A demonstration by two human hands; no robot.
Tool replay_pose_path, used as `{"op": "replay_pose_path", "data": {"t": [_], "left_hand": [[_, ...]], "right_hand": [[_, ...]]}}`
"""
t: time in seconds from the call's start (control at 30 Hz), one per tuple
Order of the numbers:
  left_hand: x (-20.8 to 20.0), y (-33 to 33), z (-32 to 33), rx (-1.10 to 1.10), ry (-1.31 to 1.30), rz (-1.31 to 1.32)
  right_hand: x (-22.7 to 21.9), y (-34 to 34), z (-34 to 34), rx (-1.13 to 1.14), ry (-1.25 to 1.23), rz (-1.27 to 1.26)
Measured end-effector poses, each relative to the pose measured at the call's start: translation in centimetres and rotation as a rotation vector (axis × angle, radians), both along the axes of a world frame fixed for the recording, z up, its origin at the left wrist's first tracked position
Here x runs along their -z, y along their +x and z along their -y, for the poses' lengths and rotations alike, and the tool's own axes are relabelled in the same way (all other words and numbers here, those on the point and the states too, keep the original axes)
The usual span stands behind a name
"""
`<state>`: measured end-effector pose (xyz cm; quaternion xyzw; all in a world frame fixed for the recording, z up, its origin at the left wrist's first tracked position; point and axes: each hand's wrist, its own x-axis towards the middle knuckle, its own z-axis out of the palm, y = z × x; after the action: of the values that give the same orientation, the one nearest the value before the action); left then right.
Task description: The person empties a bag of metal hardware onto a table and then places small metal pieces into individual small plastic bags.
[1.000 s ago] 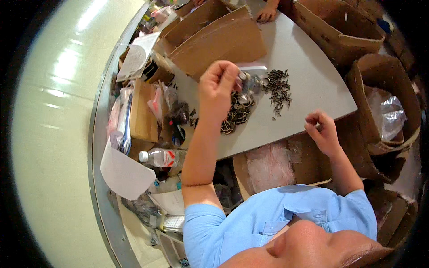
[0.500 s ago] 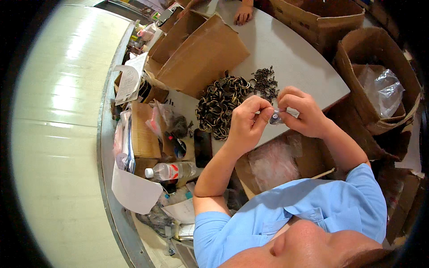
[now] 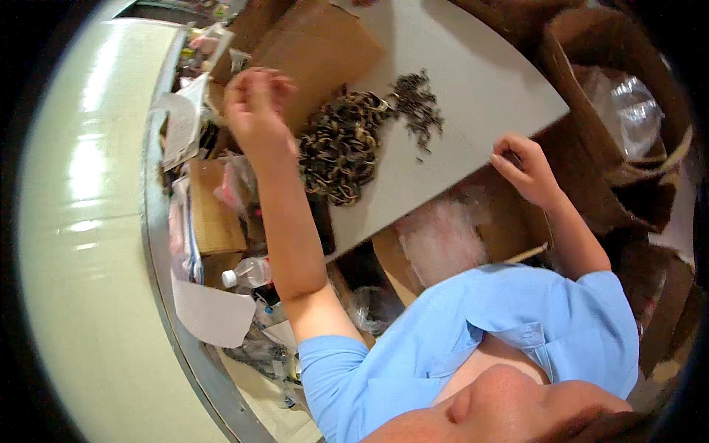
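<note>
My left hand (image 3: 258, 103) is raised in front of the large cardboard box (image 3: 321, 55) at the back left, its bent fingers blurred by motion; whether it holds anything cannot be seen. Away to the right, my right hand (image 3: 528, 171) hovers near the table's edge with its fingers curled in loosely, and nothing shows in it. On the white table (image 3: 480, 88) lies a heap of dark and brass-coloured metal rings (image 3: 343, 144). Beyond it a looser pile of small dark screw-like pieces (image 3: 417, 100) is spread out.
An open carton (image 3: 557, 52) with clear plastic inside stands at the right. Below the table edge is a box with clear plastic bags (image 3: 443, 240). A clear bottle (image 3: 251, 273), papers (image 3: 214, 310) and a brown box (image 3: 214, 210) crowd the left side.
My hands have parted from a small clear bag held between them. The left has swung up and left to the cardboard box; the right has drawn right. The bag is out of sight.
</note>
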<state>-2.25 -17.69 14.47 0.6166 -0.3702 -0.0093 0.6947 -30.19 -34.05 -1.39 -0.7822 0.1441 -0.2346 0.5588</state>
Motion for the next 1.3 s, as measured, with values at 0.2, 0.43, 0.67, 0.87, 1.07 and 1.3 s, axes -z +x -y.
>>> {"op": "replay_pose_path", "data": {"t": [0.2, 0.43, 0.67, 0.87, 1.07, 1.3], "left_hand": [[15.8, -15.1, -0.2, 0.956, 1.053, 0.320], [28.9, -19.9, -0.8, 0.601, 1.260, 0.625], [30.4, -20.4, -2.3, 0.539, 1.222, 0.720], [23.7, -18.2, -2.6, 0.495, 0.886, -0.288], [20.0, -19.1, -4.0, 0.479, 0.285, -0.938], [19.1, -19.0, -5.1, 0.372, 0.251, -0.739]], "right_hand": [[1.5, -0.3, -0.2, 0.008, -0.031, 0.032], [1.6, -0.9, -1.5, -0.073, -0.058, -0.092], [2.5, -1.2, -2.1, -0.110, -0.054, -0.147], [2.3, -2.2, -2.2, -0.182, -0.147, -0.201], [0.7, -1.8, -4.7, -0.273, -0.080, -0.172], [-0.8, -0.5, -6.5, -0.218, -0.294, -0.026]]}}
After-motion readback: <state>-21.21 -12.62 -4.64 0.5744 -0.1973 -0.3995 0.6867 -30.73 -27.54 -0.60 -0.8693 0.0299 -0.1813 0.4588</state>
